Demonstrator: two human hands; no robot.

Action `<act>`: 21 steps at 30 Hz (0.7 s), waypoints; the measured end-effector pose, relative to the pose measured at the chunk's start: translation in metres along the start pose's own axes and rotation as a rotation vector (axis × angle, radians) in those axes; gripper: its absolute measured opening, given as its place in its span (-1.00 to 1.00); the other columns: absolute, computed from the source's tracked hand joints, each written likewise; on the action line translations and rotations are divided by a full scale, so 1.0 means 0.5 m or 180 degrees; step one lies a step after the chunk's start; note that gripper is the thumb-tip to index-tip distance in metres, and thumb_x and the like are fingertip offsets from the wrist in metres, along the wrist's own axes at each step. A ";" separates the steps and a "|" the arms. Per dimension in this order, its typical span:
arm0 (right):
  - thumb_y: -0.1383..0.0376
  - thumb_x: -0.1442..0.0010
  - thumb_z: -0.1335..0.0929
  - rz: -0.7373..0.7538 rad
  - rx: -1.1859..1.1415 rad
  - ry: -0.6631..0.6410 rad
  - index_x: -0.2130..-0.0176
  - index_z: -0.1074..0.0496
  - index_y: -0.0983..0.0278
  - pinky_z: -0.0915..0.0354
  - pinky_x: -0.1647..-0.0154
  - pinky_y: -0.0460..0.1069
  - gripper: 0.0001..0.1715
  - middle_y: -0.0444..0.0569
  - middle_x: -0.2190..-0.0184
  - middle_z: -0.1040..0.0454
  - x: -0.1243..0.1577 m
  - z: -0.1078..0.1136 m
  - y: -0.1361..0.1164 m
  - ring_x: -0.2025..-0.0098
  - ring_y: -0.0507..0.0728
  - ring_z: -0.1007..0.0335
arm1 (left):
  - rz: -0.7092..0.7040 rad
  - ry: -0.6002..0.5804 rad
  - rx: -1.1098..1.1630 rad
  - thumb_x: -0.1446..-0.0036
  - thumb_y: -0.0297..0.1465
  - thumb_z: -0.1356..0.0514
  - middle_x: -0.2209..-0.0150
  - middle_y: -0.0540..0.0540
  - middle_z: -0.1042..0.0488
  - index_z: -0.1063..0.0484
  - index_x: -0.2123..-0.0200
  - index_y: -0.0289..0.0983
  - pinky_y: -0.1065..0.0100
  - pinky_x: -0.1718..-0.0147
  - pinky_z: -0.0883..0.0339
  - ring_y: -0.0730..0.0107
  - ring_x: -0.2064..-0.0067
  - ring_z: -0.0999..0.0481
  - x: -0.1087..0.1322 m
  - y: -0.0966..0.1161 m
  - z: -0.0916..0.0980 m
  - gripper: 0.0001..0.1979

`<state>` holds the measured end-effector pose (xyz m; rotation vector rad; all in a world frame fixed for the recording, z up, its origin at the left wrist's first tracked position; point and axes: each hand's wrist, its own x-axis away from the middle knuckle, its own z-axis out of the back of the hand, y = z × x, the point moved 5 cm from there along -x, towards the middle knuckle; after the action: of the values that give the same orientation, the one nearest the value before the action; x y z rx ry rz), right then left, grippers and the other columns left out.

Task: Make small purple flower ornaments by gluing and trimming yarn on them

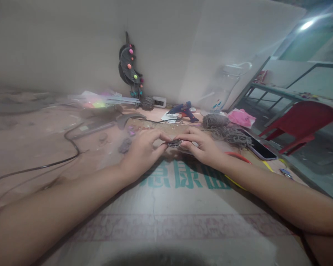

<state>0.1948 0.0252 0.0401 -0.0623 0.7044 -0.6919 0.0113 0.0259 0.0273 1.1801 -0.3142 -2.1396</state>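
The work surface is a table (24, 147), its near part covered by a sheet with green characters (166, 175) and a reddish border band. A red chair (308, 120) stands beyond the table's right side. A clear jug (224, 88) stands at the rear right of the table. A dark crescent ornament (124, 66) bearing coloured balls is set against the wall (72, 44).

Left hand (143, 149) and right hand (204, 147) face each other above the middle of the table. The left hand is closed in a pinch, thumb below and forefinger above, on the left end of a small grey piece. The right hand pinches the right end in like manner; the fingertips of the two hands are close together.

Right of the hands lie grey yarn (230, 135) and, beside it, a phone (262, 147). A pink bag (241, 117) lies behind the yarn. A blue glue gun (184, 109) lies beyond the hands, near a small digital clock (159, 102).

The small grey piece (174, 143) is located between both hands, mostly covered by fingers; its exact form cannot be determined owing to blur.
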 end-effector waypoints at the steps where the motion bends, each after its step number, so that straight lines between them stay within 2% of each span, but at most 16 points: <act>1: 0.11 -0.38 -0.25 -0.0005 0.0007 -0.0025 0.07 -0.56 0.21 -0.35 0.13 0.09 -0.63 0.01 0.27 -0.44 0.000 -0.001 0.000 0.20 0.15 -0.40 | -0.0006 -0.0016 -0.0013 -0.15 -0.53 -0.20 0.22 -0.05 -0.60 -0.47 0.28 -0.22 0.15 0.05 -0.34 0.24 0.12 -0.54 0.000 0.000 -0.001 -0.89; 12: 0.13 -0.39 -0.24 -0.0033 0.0057 -0.0119 0.09 -0.57 0.21 -0.34 0.17 0.06 -0.64 -0.01 0.33 -0.43 -0.003 -0.001 -0.003 0.23 0.14 -0.39 | -0.0051 -0.0068 -0.0045 -0.17 -0.49 -0.20 0.23 -0.05 -0.60 -0.46 0.28 -0.20 0.16 0.07 -0.33 0.24 0.12 -0.54 0.001 0.001 -0.003 -0.91; 21: 0.16 -0.37 -0.28 0.0157 0.0002 0.0069 0.16 -0.58 0.26 -0.35 0.22 0.03 -0.67 -0.03 0.37 -0.43 -0.004 0.003 -0.006 0.27 0.11 -0.40 | -0.0072 -0.0096 0.0021 -0.18 -0.49 -0.19 0.21 -0.03 -0.59 -0.46 0.26 -0.20 0.16 0.06 -0.32 0.26 0.12 -0.53 0.004 -0.003 -0.006 -0.91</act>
<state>0.1931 0.0236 0.0431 -0.0367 0.7241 -0.6464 0.0122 0.0260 0.0237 1.1613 -0.3229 -2.1791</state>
